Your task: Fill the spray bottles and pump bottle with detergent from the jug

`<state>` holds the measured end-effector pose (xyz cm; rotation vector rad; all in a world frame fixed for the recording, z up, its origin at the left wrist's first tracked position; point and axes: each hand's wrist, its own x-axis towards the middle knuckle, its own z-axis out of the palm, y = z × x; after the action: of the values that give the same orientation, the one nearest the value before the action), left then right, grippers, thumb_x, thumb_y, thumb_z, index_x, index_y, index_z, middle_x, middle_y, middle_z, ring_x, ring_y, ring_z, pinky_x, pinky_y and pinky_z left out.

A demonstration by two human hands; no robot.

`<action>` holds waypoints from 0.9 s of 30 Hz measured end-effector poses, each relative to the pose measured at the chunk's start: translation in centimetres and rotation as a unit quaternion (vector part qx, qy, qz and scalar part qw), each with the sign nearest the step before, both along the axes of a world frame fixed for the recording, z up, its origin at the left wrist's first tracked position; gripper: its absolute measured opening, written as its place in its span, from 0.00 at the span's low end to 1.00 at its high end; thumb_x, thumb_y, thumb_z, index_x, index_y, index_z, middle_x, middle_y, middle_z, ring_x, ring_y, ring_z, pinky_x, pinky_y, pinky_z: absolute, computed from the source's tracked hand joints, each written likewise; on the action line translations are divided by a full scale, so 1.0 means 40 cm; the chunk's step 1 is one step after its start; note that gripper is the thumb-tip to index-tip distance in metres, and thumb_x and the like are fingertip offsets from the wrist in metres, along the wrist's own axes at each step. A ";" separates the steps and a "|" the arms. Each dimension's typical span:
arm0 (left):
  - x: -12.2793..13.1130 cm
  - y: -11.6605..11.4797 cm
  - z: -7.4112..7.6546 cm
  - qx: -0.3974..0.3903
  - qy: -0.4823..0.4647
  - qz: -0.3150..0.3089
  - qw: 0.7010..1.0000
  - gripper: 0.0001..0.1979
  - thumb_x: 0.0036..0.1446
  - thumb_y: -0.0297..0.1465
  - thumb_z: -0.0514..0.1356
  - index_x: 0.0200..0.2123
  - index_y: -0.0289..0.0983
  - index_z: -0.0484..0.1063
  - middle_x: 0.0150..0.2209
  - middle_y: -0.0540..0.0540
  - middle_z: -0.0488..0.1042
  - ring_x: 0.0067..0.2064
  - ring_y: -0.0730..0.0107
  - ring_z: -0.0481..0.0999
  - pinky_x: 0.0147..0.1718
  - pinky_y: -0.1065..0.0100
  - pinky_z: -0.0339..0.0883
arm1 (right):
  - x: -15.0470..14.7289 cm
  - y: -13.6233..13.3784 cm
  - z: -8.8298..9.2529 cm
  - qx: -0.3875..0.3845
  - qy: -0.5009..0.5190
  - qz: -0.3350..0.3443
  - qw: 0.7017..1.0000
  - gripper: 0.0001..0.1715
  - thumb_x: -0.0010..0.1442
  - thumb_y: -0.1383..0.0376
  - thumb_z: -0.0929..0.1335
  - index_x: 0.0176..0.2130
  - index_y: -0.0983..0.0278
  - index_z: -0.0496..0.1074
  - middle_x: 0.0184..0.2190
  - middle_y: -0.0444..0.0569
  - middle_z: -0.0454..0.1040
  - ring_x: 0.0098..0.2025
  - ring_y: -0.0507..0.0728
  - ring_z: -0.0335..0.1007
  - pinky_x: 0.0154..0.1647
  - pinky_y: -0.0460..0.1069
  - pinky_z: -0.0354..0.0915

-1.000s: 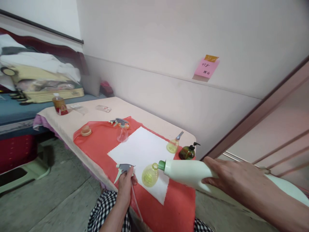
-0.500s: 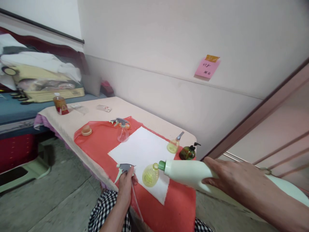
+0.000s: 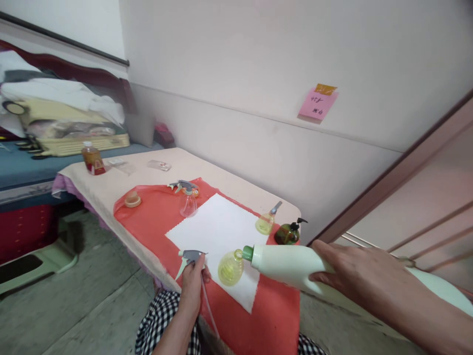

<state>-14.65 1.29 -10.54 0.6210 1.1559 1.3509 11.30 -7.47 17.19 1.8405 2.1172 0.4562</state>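
Observation:
My left hand (image 3: pixel 194 278) is closed on a grey and pale green spray trigger head (image 3: pixel 192 256), its thin clear tube hanging down toward me. In my right hand (image 3: pixel 343 264) is a long pale green bottle (image 3: pixel 286 263), tipped nearly level. Its green neck (image 3: pixel 248 253) meets the mouth of a yellow see-through spray bottle (image 3: pixel 229 270). This spray bottle stands on a white sheet (image 3: pixel 218 222) and has some liquid inside. Whether liquid is flowing cannot be made out. The far end of the pale green bottle is partly hidden behind my right forearm.
A red cloth (image 3: pixel 148 217) lies under the sheet. Around it stand a clear spray bottle (image 3: pixel 188 204), a yellow spray bottle with a grey top (image 3: pixel 265 224), a dark green pump bottle (image 3: pixel 287 234) and a small tan cup (image 3: pixel 132 199). An amber bottle (image 3: pixel 93 160) is farther left.

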 end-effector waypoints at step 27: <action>0.000 -0.001 -0.003 0.002 0.004 -0.005 1.000 0.25 0.48 0.53 0.64 0.18 0.37 0.69 0.16 0.51 0.69 0.19 0.72 0.68 0.21 0.70 0.62 | 0.027 -0.012 -0.010 0.018 0.041 -0.018 0.999 0.09 0.54 0.58 0.73 0.36 0.51 0.71 0.26 0.39 0.80 0.27 0.62 0.78 0.22 0.49 0.44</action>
<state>-14.66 1.25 -10.65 0.6358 1.1560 1.3443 12.37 -7.95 16.80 1.9447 2.1375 0.4206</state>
